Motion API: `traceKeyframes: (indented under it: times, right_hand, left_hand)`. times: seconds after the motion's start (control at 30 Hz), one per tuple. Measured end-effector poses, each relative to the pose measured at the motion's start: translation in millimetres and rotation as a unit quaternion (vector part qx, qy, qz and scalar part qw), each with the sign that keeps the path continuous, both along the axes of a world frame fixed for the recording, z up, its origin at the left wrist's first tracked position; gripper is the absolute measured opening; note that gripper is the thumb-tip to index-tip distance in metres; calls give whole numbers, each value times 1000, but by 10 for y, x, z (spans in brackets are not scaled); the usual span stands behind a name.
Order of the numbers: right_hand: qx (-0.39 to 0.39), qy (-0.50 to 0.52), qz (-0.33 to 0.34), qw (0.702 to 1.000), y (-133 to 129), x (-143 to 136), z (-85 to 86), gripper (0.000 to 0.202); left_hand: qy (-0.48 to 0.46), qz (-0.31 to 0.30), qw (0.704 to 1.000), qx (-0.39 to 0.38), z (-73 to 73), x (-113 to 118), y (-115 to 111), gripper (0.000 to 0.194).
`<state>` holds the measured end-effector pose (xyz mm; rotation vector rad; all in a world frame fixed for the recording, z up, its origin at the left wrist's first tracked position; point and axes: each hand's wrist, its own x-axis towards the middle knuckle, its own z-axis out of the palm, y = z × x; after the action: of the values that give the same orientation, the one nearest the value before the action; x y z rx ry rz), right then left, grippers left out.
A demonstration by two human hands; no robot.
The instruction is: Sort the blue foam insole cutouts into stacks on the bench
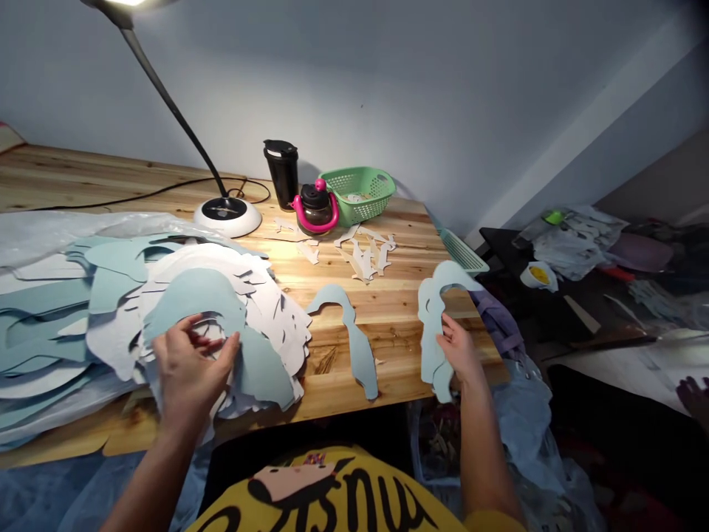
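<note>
My left hand (191,358) is at the pile on the left, with its fingers curled into the opening of a light-blue arched paper cutout (193,292) and its thumb on the piece's right side. White and light-blue cutouts (277,318) lie heaped under and around it. At the right edge of the table, my right hand (459,347) pinches curved light-blue cutouts (432,325) that overlap each other. Between the hands, a single hook-shaped light-blue cutout (360,351) lies flat on the wooden table (326,403).
Paper scraps (365,255) lie before a green basket (360,196). Near them stand a dark pot with a pink handle (315,210), a black tumbler (282,174) and a desk lamp (227,214). Plastic bags (521,414) hang off the right edge. Another person's hand (692,395) shows far right.
</note>
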<state>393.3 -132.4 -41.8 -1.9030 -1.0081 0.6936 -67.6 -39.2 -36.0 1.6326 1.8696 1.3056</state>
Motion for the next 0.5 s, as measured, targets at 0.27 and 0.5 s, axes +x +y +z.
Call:
traceKeyframes:
  times: [0.27,0.5]
  right_hand:
    - [49,290,100,950,-52,-89,-12,79]
    - [-71,-64,217,971,242,87,86,59]
  left_hand:
    - [202,-225,947,110,177,596,-259,34]
    - [236,-430,868,80,-277,1447,-381,33]
